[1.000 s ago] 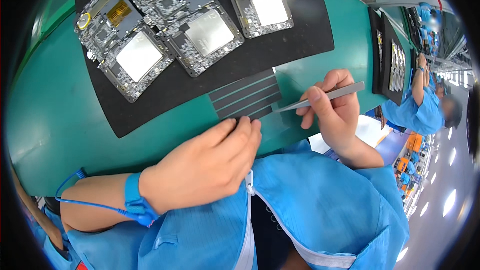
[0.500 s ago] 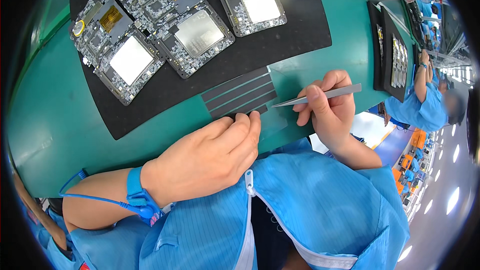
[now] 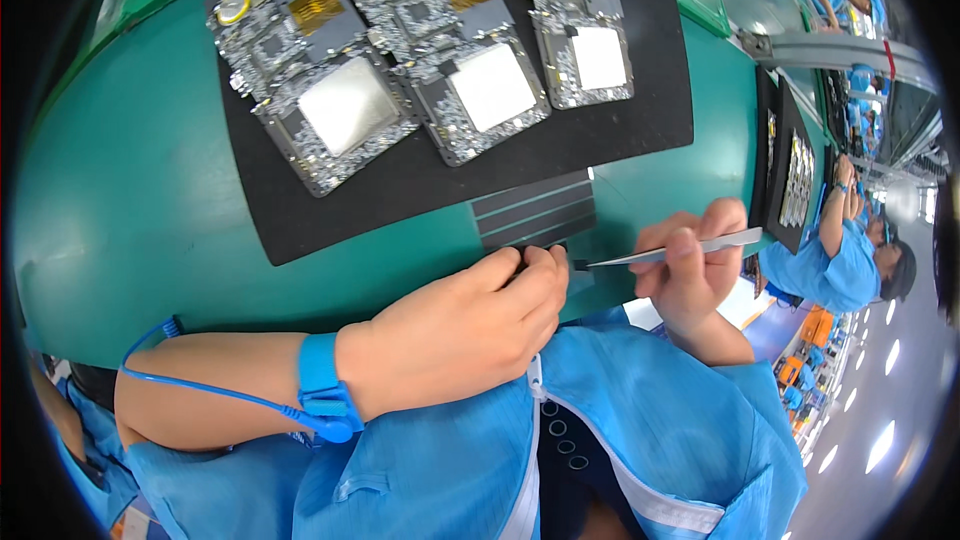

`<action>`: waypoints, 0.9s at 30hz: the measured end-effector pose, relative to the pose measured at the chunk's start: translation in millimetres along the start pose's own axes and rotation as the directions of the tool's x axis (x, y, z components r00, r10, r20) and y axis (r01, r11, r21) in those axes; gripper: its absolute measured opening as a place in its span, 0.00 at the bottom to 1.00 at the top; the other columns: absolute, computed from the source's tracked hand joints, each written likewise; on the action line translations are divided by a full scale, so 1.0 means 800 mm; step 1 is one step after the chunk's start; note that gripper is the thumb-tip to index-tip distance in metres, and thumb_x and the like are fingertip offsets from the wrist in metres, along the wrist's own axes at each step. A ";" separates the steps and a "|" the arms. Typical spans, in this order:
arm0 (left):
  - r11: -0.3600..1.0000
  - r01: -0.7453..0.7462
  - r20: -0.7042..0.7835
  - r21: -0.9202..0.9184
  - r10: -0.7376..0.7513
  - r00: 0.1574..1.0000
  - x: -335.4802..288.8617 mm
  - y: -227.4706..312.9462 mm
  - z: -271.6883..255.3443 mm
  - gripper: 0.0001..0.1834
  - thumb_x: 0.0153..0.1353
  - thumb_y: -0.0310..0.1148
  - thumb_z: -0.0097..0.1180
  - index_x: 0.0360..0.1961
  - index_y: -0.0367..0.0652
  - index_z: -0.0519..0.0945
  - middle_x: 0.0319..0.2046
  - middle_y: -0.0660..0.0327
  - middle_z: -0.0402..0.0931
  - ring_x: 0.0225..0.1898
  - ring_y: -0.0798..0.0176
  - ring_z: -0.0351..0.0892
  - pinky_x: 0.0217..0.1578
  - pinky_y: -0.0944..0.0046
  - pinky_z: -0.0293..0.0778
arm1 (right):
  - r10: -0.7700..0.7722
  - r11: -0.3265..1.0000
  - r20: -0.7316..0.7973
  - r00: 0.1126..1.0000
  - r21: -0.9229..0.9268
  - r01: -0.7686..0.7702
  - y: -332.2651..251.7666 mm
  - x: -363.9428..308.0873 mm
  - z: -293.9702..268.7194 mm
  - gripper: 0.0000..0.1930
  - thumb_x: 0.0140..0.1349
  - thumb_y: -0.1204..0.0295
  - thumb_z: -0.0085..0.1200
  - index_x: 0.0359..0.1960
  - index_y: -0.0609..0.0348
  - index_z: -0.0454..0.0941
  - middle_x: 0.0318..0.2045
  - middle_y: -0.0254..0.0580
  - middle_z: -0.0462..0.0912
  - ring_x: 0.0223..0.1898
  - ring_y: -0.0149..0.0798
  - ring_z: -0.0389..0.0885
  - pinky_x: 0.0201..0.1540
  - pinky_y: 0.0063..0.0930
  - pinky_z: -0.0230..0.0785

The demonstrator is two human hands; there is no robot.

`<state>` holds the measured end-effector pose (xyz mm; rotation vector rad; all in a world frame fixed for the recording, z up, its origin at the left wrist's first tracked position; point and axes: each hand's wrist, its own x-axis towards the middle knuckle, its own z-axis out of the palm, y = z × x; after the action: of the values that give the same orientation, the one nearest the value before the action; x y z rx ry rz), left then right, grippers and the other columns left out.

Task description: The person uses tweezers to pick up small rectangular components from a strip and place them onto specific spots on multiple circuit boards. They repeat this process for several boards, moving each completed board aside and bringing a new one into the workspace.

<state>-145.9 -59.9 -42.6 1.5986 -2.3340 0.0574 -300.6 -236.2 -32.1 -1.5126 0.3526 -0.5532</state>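
Note:
My left hand [image 3: 465, 325], with a blue wrist strap [image 3: 322, 380], has its fingers bent together at the near edge of a clear sheet of black adhesive strips [image 3: 535, 208]. Its fingertips hide part of the lowest strip. Metal tweezers [image 3: 690, 248] are pinched in my right hand [image 3: 695, 265], pointing left toward my left fingertips. At their tips is a small dark piece [image 3: 581, 265], apparently the end of a strip; whether the tips grip it, I cannot tell.
Beyond the sheet, three circuit boards with silvery shields [image 3: 490, 88] lie on a black mat [image 3: 450, 200]. The mat rests on a green table [image 3: 150, 220]. More boards [image 3: 797, 180] sit on a dark tray at right, near a co-worker in blue [image 3: 825, 260].
The boards, mat and sheet now appear farther right as the view shifts. The tweezer tips now meet a small dark piece beside my left fingertips; before, they were just off the lowest strip's end.

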 end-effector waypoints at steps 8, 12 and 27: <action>0.769 0.496 0.023 0.403 -0.550 0.835 -0.031 -0.001 -0.051 0.29 0.51 0.41 0.55 0.46 0.23 0.73 0.45 0.36 0.72 0.45 0.44 0.74 0.43 0.57 0.74 | 0.192 0.959 0.038 0.981 0.206 -0.196 -0.011 0.117 0.075 0.08 0.65 0.71 0.48 0.37 0.57 0.61 0.20 0.47 0.78 0.11 0.28 0.72 0.11 0.14 0.61; 0.731 0.514 0.018 0.448 -0.582 0.813 -0.048 -0.012 -0.047 0.30 0.52 0.42 0.55 0.46 0.23 0.73 0.45 0.36 0.71 0.45 0.44 0.74 0.44 0.58 0.75 | 0.198 0.969 0.175 0.964 0.111 -0.219 -0.001 0.160 0.128 0.10 0.64 0.71 0.50 0.38 0.58 0.60 0.20 0.46 0.79 0.14 0.28 0.75 0.14 0.15 0.65; 0.708 0.453 -0.047 0.541 -0.512 0.858 -0.062 -0.033 -0.034 0.24 0.60 0.38 0.45 0.42 0.22 0.76 0.41 0.39 0.74 0.44 0.47 0.75 0.44 0.62 0.77 | 0.211 0.977 0.169 0.963 -0.008 -0.213 0.010 0.169 0.176 0.11 0.63 0.75 0.50 0.35 0.59 0.58 0.22 0.44 0.77 0.19 0.30 0.79 0.19 0.16 0.73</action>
<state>-99.0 -19.3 -34.4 2.5068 -1.9759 0.5676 -110.6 -192.7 -18.2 -1.4785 0.3734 -0.2551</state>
